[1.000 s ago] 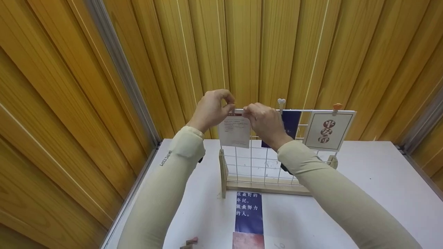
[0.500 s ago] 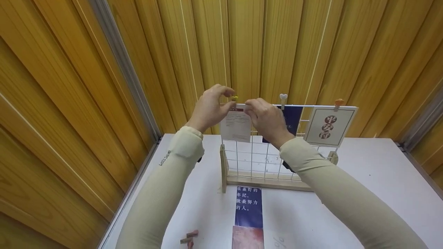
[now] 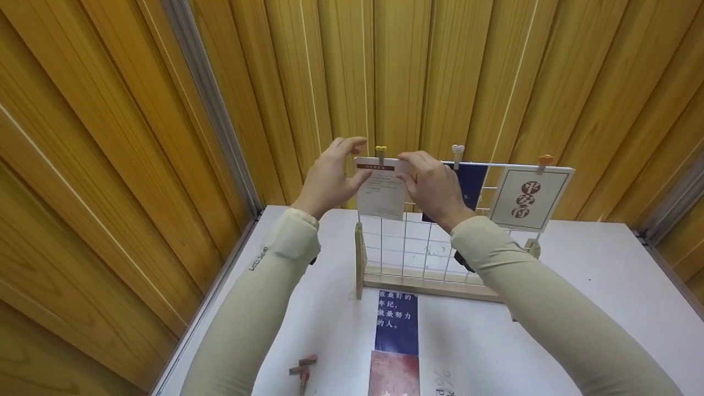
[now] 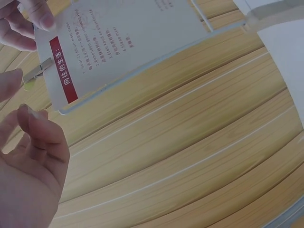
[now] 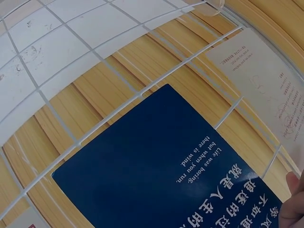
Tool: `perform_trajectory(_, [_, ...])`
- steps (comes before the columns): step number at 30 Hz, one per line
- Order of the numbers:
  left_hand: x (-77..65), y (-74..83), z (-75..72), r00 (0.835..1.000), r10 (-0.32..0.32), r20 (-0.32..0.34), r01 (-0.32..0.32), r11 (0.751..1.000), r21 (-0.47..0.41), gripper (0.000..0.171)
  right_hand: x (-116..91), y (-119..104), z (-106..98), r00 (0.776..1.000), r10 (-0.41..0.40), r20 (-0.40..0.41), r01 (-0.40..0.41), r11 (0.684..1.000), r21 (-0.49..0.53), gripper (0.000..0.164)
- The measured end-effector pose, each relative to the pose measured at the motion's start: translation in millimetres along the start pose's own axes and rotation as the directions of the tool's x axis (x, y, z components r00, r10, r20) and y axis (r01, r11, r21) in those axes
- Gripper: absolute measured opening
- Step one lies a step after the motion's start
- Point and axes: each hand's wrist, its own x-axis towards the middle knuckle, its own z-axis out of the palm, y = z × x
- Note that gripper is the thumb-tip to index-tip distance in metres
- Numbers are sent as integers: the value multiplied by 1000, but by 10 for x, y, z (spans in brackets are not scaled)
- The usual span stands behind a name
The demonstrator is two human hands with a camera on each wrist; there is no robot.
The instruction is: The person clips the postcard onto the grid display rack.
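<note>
A white printed card [image 3: 381,192] with a red heading band hangs at the left end of a white wire grid rack [image 3: 404,247]. A wooden clip [image 3: 380,155] with a yellow top sits on the card's top edge. My left hand [image 3: 330,179] is beside the clip, thumb and fingers spread apart with nothing between them; the left wrist view shows its fingertips away from the clip [image 4: 38,70]. My right hand [image 3: 434,184] holds the card's upper right corner, thumb in front and fingers at the top edge. Behind that hand hangs a dark blue card [image 5: 156,161] with white writing.
A white-topped clip [image 3: 457,155] holds the blue card. Farther right, an orange-topped clip [image 3: 544,162] holds a framed-pattern card [image 3: 531,198]. On the white table lie a blue card [image 3: 397,324], a red card [image 3: 394,374] and several loose clips [image 3: 303,366].
My left hand has let go of the yellow-topped clip and spread its fingers, moving slightly left of it. My right hand stays at the card's corner, its thumb lower. The head view has shifted slightly.
</note>
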Motion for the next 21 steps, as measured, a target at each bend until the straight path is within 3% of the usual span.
perform_trajectory(4, [-15, -8, 8, 1000, -15, 11, 15, 1000, 11, 57, 24, 18, -49, 1000, 9, -7, -9, 1000, -11, 34])
perform_trajectory(10, [-84, -28, 8, 999, -39, 22, 39, 999, 26, 63, 20, 25, -86, 996, -44, -79, 41, 999, -33, 31])
perform_trajectory(16, [-199, -66, 39, 998, -46, 35, 44, 998, 49, 66, -61, 61, -114, 976, -124, -181, 118, 992, -41, 26])
perform_trajectory(21, [-335, -123, 49, 998, -56, 32, 54, 997, 53, 70, -175, 70, -143, 969, -141, -201, 142, 990, -5, 24])
